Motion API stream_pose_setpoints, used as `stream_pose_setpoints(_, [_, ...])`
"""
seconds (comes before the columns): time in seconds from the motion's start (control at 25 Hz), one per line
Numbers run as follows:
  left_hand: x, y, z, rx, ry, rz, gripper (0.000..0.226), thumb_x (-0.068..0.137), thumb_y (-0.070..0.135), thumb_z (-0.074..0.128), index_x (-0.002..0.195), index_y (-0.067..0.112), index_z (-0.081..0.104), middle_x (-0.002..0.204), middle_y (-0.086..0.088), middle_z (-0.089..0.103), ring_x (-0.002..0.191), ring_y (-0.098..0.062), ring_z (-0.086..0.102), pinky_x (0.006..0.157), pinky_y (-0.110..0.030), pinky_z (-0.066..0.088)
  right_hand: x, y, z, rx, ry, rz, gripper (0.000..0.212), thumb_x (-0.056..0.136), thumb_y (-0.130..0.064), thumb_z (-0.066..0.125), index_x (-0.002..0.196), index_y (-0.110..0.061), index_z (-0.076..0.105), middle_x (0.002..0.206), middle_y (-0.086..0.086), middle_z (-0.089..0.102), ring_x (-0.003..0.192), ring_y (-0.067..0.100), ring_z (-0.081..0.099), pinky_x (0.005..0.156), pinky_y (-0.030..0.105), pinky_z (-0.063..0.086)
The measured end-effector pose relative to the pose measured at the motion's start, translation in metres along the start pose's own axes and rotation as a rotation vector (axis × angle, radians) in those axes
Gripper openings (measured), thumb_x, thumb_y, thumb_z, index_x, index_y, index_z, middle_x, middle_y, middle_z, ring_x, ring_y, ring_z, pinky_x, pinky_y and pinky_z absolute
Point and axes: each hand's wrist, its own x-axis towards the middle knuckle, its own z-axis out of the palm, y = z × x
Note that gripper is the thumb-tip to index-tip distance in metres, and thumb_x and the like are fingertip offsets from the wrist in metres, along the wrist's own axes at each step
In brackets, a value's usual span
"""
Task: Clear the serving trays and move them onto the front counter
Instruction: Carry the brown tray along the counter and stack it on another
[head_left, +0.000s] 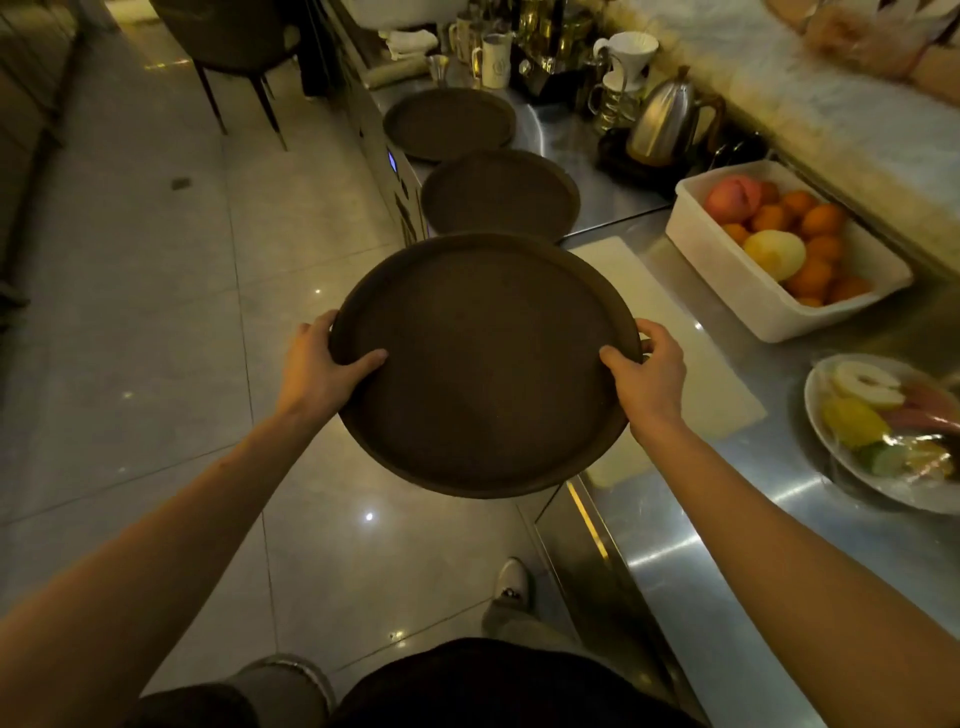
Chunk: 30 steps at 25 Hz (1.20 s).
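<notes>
I hold a round dark brown serving tray (485, 364) level in front of me, partly over the floor and partly over the steel counter's edge. My left hand (322, 364) grips its left rim, thumb on the top face. On the right rim, my right hand (649, 374) grips the same way. The tray's surface is bare. Two more round dark trays lie flat on the steel counter (727, 519) beyond it: a middle tray (498, 195) and a far tray (449, 122), both bare.
A white cutting board (675, 353) lies under the held tray's right side. A white tub of oranges and other fruit (779, 249) and a wrapped plate of cut fruit (883, 431) sit to the right. Kettle (670, 119), jugs and cups crowd the far counter. Tiled floor at left.
</notes>
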Motion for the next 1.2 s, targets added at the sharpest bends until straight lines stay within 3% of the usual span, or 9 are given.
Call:
stream_pose_setpoints(0.24, [0.063,0.032,0.012,0.034,0.028,-0.010,0.076,0.080,0.038,0.076,0.145,0.016,0.043,0.140,-0.011,0.046,0.128,-0.030,0.047,0.101,-0.044,0.045,0.071,-0.016,0.021,0.012,-0.027,0.010,0.051,0.085,-0.025,0.071,0.133,-0.016,0.055,0.121,0.009,0.059,0.105,0.025,0.061,0.092,0.040,0.056])
stream_pose_setpoints(0.6, [0.168,0.025,0.016,0.022,-0.029,-0.056,0.077,0.081,0.034,0.077,0.146,0.015,0.041,0.143,-0.012,0.043,0.130,-0.031,0.046,0.103,-0.045,0.044,0.133,-0.043,0.082,-0.048,0.011,0.038,0.050,0.086,-0.022,0.072,0.132,-0.016,0.054,0.121,0.008,0.057,0.102,0.020,0.057,0.094,0.038,0.054])
stream_pose_setpoints(0.88, [0.300,0.001,-0.007,0.054,-0.163,0.081,0.078,0.075,0.044,0.078,0.141,0.016,0.045,0.132,-0.009,0.053,0.120,-0.029,0.055,0.097,-0.043,0.051,0.168,-0.080,0.162,-0.126,0.133,0.085,0.050,0.081,-0.024,0.074,0.127,-0.013,0.056,0.117,0.012,0.058,0.102,0.028,0.061,0.094,0.047,0.053])
stream_pose_setpoints(1.04, [0.356,-0.004,-0.012,0.067,-0.217,0.118,0.078,0.079,0.035,0.077,0.144,0.014,0.040,0.137,-0.012,0.047,0.124,-0.030,0.050,0.100,-0.042,0.046,0.176,-0.097,0.197,-0.154,0.181,0.141,0.051,0.082,-0.023,0.074,0.128,-0.012,0.054,0.120,0.014,0.058,0.104,0.029,0.061,0.094,0.043,0.053])
stream_pose_setpoints(1.2, [0.394,-0.004,-0.006,0.066,-0.273,0.143,0.081,0.078,0.035,0.078,0.146,0.013,0.039,0.140,-0.012,0.044,0.128,-0.030,0.046,0.103,-0.041,0.043,0.185,-0.098,0.214,-0.188,0.194,0.195,0.051,0.078,-0.031,0.074,0.123,-0.017,0.054,0.115,0.013,0.059,0.102,0.031,0.062,0.092,0.050,0.054])
